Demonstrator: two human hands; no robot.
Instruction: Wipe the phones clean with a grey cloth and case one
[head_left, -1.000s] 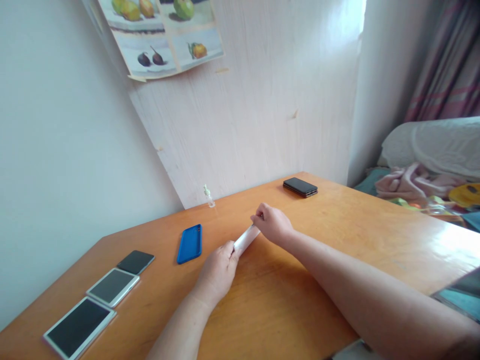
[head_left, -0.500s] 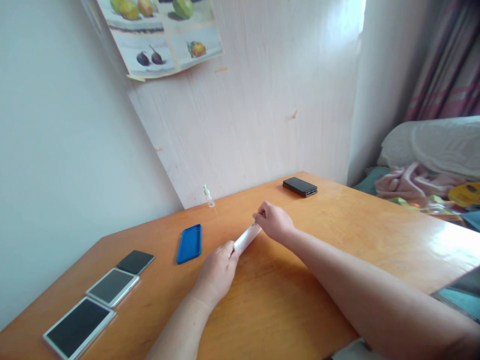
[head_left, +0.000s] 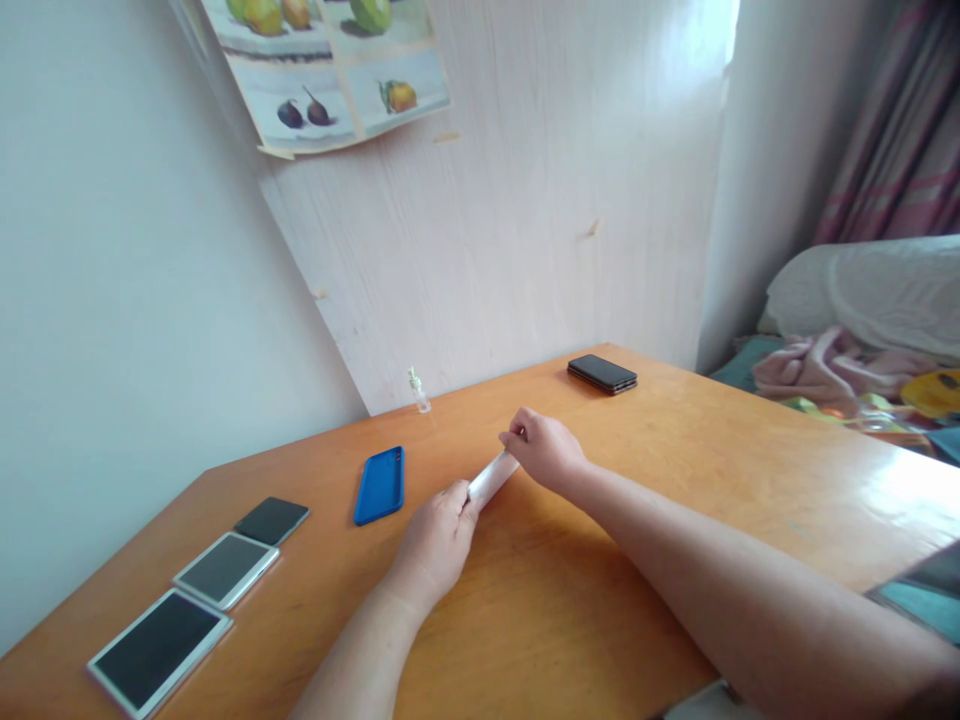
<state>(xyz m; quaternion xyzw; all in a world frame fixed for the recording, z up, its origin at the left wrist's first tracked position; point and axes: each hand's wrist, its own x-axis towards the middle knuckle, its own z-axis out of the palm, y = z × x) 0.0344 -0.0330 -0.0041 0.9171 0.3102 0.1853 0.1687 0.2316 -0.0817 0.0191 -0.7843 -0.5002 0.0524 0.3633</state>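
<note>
— So, from the head view: how far open?
— Curled nearly closed, both. Pinching near end with left hand (head_left: 439, 535), far end with right hand (head_left: 546, 450).
— And between them?
— Slim white strip (head_left: 493, 476), low over table (head_left: 675, 480); blue case (head_left: 380, 485) left of left hand.

We stretch both bare forearms forward over the counter (head_left: 712, 440). Our left hand (head_left: 439, 535) rests low on the counter, knuckles up, fingertips pinched closed. Our right hand (head_left: 547, 450) sits farther along the counter, fingers curled and pinched together, wrist straight.
</note>
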